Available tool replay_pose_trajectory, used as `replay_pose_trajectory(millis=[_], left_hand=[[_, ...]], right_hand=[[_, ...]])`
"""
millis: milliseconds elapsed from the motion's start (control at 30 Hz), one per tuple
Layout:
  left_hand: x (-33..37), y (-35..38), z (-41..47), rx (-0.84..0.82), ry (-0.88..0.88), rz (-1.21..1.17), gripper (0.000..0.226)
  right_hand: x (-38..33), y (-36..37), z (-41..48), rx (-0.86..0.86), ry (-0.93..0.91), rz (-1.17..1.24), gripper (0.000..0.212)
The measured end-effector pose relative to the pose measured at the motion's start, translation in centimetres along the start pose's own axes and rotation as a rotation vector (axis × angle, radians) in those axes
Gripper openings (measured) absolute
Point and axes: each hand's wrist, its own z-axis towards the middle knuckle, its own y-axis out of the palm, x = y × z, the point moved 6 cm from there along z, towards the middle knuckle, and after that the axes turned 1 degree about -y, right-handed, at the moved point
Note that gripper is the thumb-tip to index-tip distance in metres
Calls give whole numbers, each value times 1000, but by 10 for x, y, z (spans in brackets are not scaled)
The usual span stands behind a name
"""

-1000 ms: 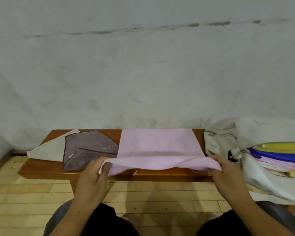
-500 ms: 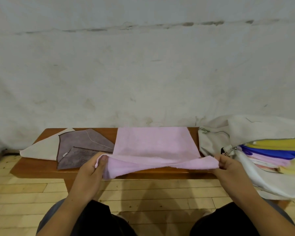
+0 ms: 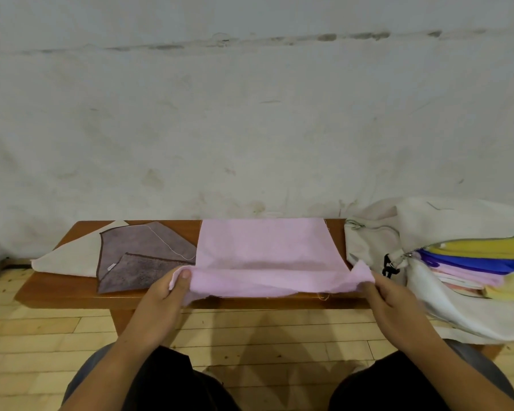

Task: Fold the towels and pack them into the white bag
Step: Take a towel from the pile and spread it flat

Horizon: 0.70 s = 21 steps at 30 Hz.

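A pink towel (image 3: 261, 247) lies spread on the wooden bench (image 3: 69, 287), its near edge lifted and rolled over toward the wall. My left hand (image 3: 166, 295) pinches the near left corner, thumb on top. My right hand (image 3: 389, 298) pinches the near right corner. To the left lie a grey-purple towel (image 3: 140, 256) with one corner folded over and a white towel (image 3: 72, 256) partly under it. The white bag (image 3: 445, 223) lies open on the right end of the bench, with folded yellow, blue and pink towels (image 3: 472, 262) stacked inside.
A stained white wall stands directly behind the bench. Below is a light wooden plank floor (image 3: 42, 336). My knees in dark trousers (image 3: 166, 381) fill the bottom of the view.
Both hands have lifted the towel's near edge higher and carried it a little toward the wall, so the fold rolls further over the flat part.
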Motion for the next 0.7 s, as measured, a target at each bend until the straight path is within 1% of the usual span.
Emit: replay_pose_trajectory(millis=[33, 100, 167, 200, 233, 267, 300, 333, 367, 467, 533, 700], left_hand=[[0, 0, 2, 6, -5, 14, 19], [-2, 2, 1, -26, 3, 76, 18], [-4, 6, -2, -107, -7, 160, 18], [-7, 10, -4, -149, -23, 216, 19], [-8, 13, -6, -184, -43, 268, 19], [-10, 16, -7, -210, -57, 307, 19], [-11, 18, -8, -226, -65, 317, 19], [-12, 20, -6, -231, -57, 311, 19], [-12, 20, -5, -220, -38, 297, 19], [-17, 16, 4, -159, -17, 218, 22], [-16, 17, 10, -130, 8, 203, 23], [-11, 22, 23, -88, 45, 198, 20]], right_hand=[[0, 2, 0, -10, -13, -4, 23], [1, 6, -4, -72, -39, -43, 23], [14, 16, -8, -178, 14, -121, 21], [24, 23, -11, -256, 72, -187, 27], [32, 28, -14, -316, 122, -267, 50], [37, 31, -16, -347, 142, -323, 63], [39, 31, -17, -317, 141, -281, 52], [35, 28, -16, -267, 121, -206, 29], [31, 25, -14, -219, 110, -143, 19], [22, 22, -9, -132, 98, 7, 25], [19, 23, -3, -105, 110, 71, 28], [25, 23, 15, -22, 150, 171, 28]])
